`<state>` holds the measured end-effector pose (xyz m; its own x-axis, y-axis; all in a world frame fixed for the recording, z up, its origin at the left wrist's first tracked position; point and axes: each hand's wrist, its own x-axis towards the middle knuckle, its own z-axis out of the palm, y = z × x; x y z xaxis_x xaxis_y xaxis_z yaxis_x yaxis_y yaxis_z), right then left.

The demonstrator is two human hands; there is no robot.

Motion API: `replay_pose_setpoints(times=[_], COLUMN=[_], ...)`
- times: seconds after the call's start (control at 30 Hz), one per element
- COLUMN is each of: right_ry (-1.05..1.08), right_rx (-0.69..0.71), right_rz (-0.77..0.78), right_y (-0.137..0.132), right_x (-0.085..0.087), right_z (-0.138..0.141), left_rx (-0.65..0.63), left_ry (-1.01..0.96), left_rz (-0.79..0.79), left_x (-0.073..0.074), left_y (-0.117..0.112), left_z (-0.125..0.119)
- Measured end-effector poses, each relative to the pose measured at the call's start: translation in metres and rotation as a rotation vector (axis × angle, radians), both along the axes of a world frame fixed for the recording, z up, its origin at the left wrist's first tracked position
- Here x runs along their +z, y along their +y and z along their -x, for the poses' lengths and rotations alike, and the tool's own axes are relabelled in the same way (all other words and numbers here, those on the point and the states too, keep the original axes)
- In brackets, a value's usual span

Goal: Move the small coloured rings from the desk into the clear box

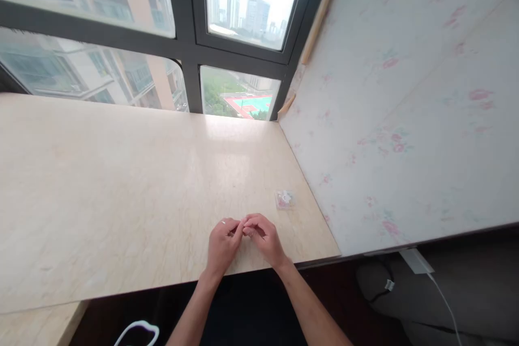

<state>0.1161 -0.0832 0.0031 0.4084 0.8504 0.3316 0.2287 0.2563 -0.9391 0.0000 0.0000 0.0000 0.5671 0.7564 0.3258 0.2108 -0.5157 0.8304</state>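
Over the front part of a beige marble sill, my left hand and my right hand meet at the fingertips. Both are closed in a pinch, thumbs and index fingers pressed together. Whatever lies between them, if anything, is too small or hidden to make out. A ring shows on a finger of my left hand. Just beyond my right hand, a small clear box with white and pinkish bits in it sits on the sill, touched by neither hand.
A dark-framed window rises behind the sill. To the right stands a wall with flowered paper. Below it at the lower right are a white adapter and its cable. A white curved object lies under the sill's front edge.
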Motion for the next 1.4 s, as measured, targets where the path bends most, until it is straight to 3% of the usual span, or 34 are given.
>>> replay_pose_setpoints(times=[0.17,0.37,0.57,0.73,0.87,1.07,1.4], right_ry=[-0.024,0.109,-0.024,-0.239,-0.438,-0.7,-0.567], right_rx=[-0.069,-0.189,-0.331,-0.435,-0.385,-0.181,-0.206], right_rz=[0.1,0.265,0.303,0.27,0.267,0.448,0.349], right_y=[-0.011,-0.037,-0.061,-0.066,-0.054,-0.028,-0.023], right_x=[0.004,0.004,0.019,0.038,0.039,0.02,0.026], right_z=[-0.003,-0.027,-0.071,-0.109,-0.135,-0.155,-0.13], left_rx=[-0.023,0.012,0.01,0.016,0.016,0.02,-0.008], left_ry=[0.019,0.034,0.05,0.061,0.062,0.063,-0.024], left_rz=[0.037,0.07,0.076,0.083,0.087,0.088,0.129], left_x=[0.002,0.001,0.0,0.0,0.0,0.001,0.005], left_y=[0.001,0.002,0.001,0.002,0.002,0.001,0.001], left_z=[0.001,0.0,0.0,-0.001,-0.002,0.0,0.001])
